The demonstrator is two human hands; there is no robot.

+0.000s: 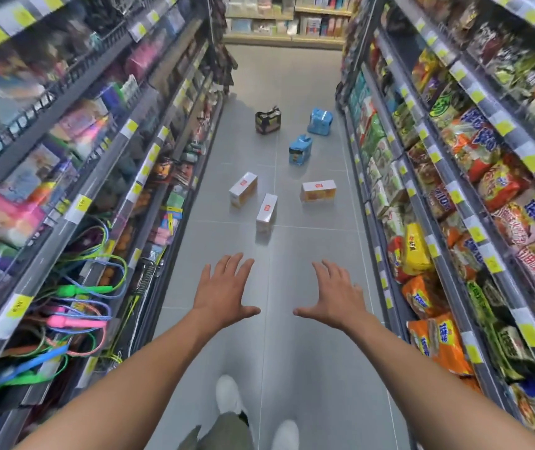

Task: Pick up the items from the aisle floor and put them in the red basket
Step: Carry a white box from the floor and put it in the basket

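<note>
Feet: a pair of white shoes (228,393) stands on the grey floor (318,368), toes pointing up the aisle
Left hand: the left hand (224,292) is held out ahead on a nearly straight arm, palm down, fingers straight and spread, holding nothing
Right hand: the right hand (335,295) mirrors it, palm down, fingers fanned, empty; the thumbs point at each other across a gap
Nearest box: the nearest box (266,212), white and orange, lies on the floor beyond the fingertips, well apart from them and roughly in line with the gap between the hands, a shade to the left hand's side; its long axis runs almost straight away from the person
Other boxes: the left box (243,189) lies slantwise just beyond it, the right box (318,190) lies across the aisle
Packs: the near blue pack (300,150), the far blue pack (320,121) and a dark pack (268,120) sit further up
Red basket: nowhere in sight from here
Shelves: the left shelves (74,203) and the right shelves (454,228) hem the aisle in
Next move, as I judge it: nothing is gathered yet; a step forward and a stoop are needed, the left hand looks slightly nearer, and a grip across the box's narrow width would suit
</note>
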